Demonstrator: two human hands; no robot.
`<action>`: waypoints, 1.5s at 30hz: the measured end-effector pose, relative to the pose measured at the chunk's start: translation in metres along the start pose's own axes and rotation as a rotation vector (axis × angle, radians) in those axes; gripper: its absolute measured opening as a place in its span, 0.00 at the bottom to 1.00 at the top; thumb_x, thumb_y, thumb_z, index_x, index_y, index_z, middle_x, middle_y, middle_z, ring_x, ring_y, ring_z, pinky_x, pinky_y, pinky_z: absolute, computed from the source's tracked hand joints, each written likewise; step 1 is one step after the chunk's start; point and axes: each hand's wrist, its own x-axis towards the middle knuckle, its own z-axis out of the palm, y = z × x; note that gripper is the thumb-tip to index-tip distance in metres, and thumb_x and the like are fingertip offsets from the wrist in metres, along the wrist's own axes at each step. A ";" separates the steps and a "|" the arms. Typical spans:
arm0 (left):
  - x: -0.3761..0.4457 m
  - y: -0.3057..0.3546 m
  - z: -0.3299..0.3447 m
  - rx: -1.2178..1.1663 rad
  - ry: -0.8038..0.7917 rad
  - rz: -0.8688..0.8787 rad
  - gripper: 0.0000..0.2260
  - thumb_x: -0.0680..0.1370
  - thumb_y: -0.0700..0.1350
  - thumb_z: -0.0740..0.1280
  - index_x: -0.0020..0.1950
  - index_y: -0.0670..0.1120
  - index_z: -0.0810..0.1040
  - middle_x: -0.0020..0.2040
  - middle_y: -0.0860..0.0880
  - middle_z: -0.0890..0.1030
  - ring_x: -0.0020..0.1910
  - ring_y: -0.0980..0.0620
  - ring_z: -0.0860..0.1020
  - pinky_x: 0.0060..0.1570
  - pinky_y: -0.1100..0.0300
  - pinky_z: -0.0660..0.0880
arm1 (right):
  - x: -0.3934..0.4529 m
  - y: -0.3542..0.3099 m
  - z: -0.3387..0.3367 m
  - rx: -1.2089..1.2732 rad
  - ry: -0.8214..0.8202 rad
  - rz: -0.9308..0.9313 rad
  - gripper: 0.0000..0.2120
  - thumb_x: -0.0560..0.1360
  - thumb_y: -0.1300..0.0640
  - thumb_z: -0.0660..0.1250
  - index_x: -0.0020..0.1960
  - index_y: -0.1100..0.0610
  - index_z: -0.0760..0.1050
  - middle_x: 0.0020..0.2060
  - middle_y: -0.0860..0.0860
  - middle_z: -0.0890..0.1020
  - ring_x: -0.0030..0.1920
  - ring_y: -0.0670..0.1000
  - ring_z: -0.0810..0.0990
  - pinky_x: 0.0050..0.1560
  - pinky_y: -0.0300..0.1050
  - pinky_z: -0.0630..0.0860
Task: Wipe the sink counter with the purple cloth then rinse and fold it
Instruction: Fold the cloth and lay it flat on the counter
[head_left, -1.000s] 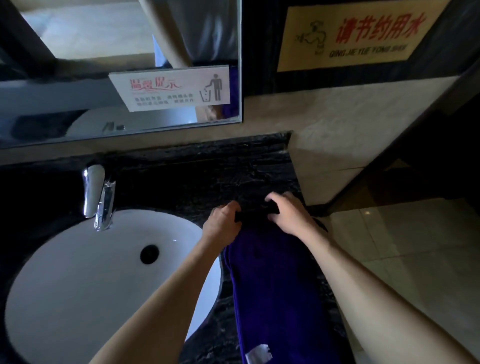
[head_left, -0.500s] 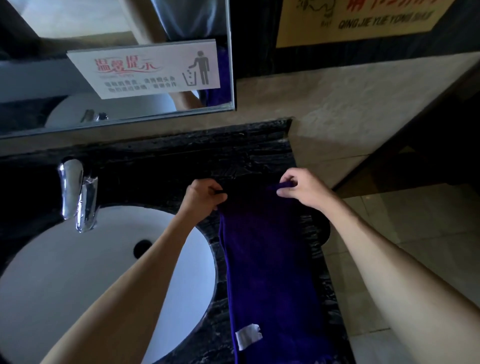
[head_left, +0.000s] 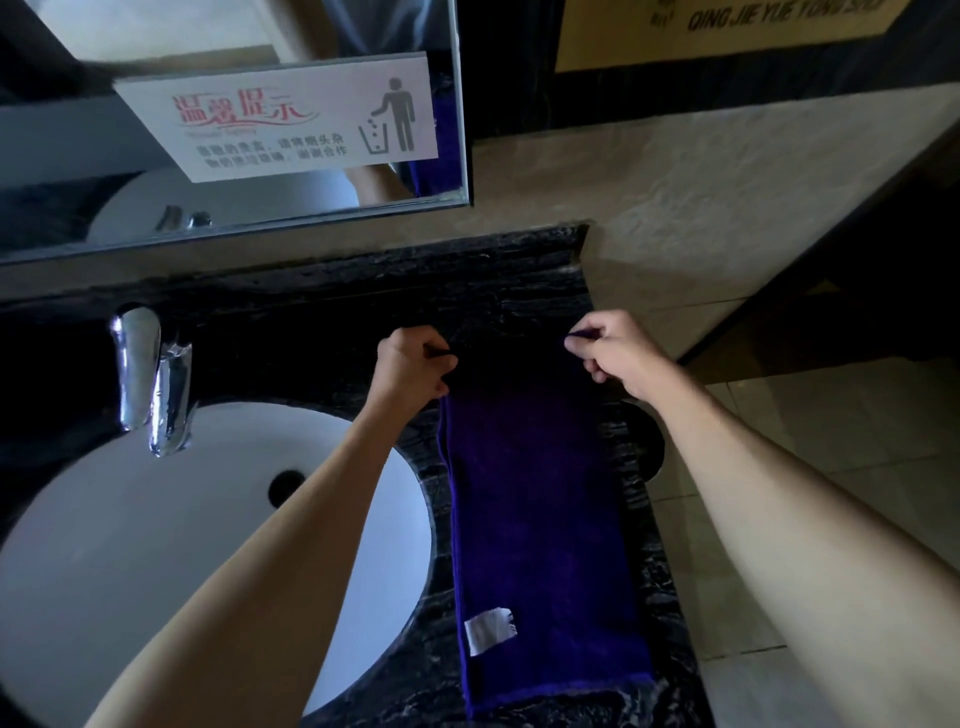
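Note:
A purple cloth lies as a long strip on the black marble counter, to the right of the white sink basin. A white label is sewn near its near left edge. My left hand pinches the cloth's far left corner. My right hand pinches the far right corner. Both hands hold the far edge stretched out between them, low over the counter.
A chrome tap stands behind the basin at the left. A mirror with a white notice hangs on the wall above. The counter ends at the right, where a tiled floor lies below. A beige wall rises behind.
My hands have moved apart and farther back on the counter, drawing the cloth's far edge flat and wide. The view has tilted downwards.

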 end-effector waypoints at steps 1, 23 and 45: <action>-0.003 0.001 -0.004 -0.021 0.006 0.014 0.03 0.76 0.35 0.73 0.47 0.39 0.81 0.37 0.42 0.81 0.25 0.56 0.80 0.26 0.67 0.76 | -0.003 0.001 -0.004 0.037 0.000 0.000 0.05 0.80 0.65 0.69 0.45 0.58 0.77 0.32 0.55 0.73 0.28 0.48 0.71 0.21 0.38 0.67; -0.235 -0.048 -0.008 0.100 0.229 0.431 0.01 0.75 0.43 0.75 0.45 0.46 0.86 0.34 0.52 0.84 0.30 0.56 0.80 0.32 0.63 0.76 | -0.233 0.074 0.005 0.387 0.028 -0.213 0.07 0.82 0.63 0.65 0.45 0.63 0.73 0.32 0.57 0.77 0.30 0.52 0.79 0.29 0.45 0.79; -0.300 -0.103 0.036 0.120 -0.039 0.279 0.11 0.74 0.50 0.76 0.54 0.47 0.86 0.45 0.55 0.77 0.39 0.58 0.78 0.41 0.57 0.79 | -0.274 0.150 0.044 -0.130 0.289 -0.033 0.08 0.76 0.66 0.70 0.40 0.60 0.74 0.32 0.50 0.76 0.34 0.48 0.73 0.38 0.43 0.68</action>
